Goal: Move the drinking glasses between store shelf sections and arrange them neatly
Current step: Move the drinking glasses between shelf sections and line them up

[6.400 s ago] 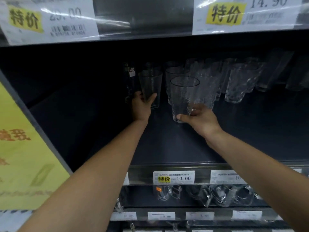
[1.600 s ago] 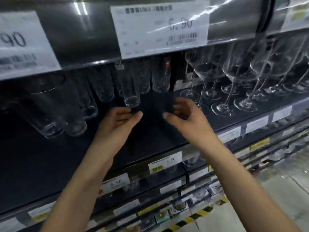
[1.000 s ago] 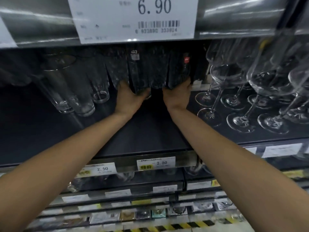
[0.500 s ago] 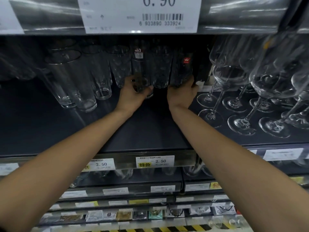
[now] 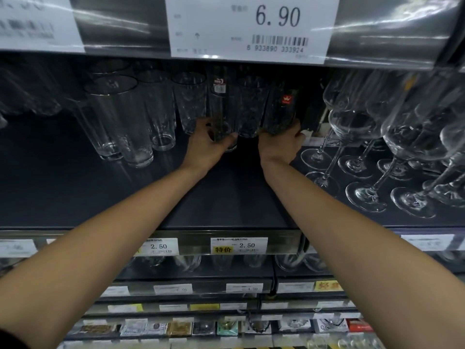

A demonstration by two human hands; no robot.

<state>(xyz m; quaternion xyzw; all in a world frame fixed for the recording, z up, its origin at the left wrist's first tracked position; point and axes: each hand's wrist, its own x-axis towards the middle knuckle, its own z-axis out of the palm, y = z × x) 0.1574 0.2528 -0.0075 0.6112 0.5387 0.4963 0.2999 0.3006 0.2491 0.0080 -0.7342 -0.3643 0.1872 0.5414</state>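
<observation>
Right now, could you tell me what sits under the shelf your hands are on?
A row of clear glasses stands one level down. The price rail and its 2.50 tags cover their upper parts.

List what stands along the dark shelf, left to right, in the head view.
Tall plain clear tumblers → white-labelled clear tumbler gripped by the left hand → red-crown-stickered tumbler gripped by the right hand → clear stemmed wine glasses.
</observation>
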